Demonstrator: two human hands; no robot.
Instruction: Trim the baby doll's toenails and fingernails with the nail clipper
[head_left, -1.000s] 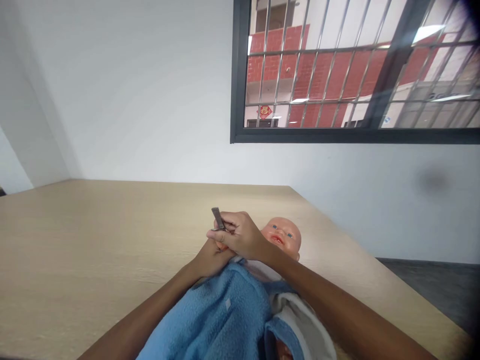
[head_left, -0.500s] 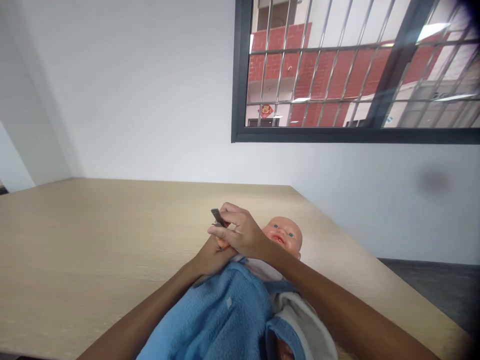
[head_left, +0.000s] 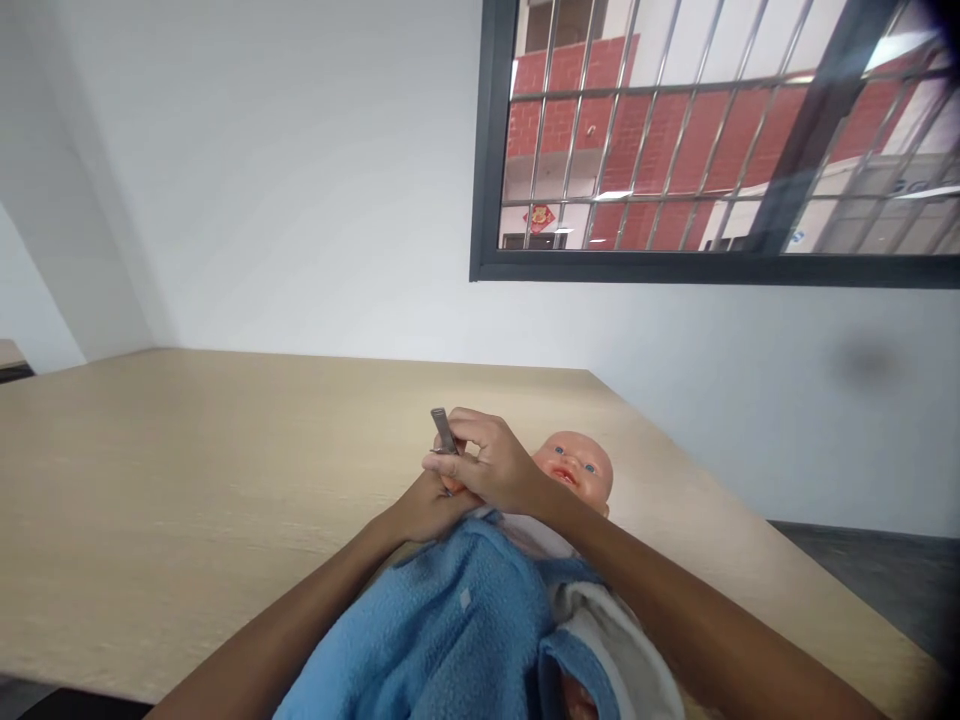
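Note:
A baby doll lies on its back on the table, its bald head at the far end and blue fleece clothing over its body. My right hand is closed around a metal nail clipper, whose lever sticks up past the thumb and fingers. Just beneath it, my left hand is closed on the doll's hand, of which only a small orange-pink part shows. The clipper's jaws are hidden, so whether they touch the doll's fingers cannot be told.
A wide pale wooden table reaches to the white wall. Its right edge slants down beside a dark grey floor. Above, a dark-framed window with metal bars looks onto a red brick wall.
The clipper's lever stands more upright than before. Both hands keep their hold and stay close together, while the whole view has shifted slightly.

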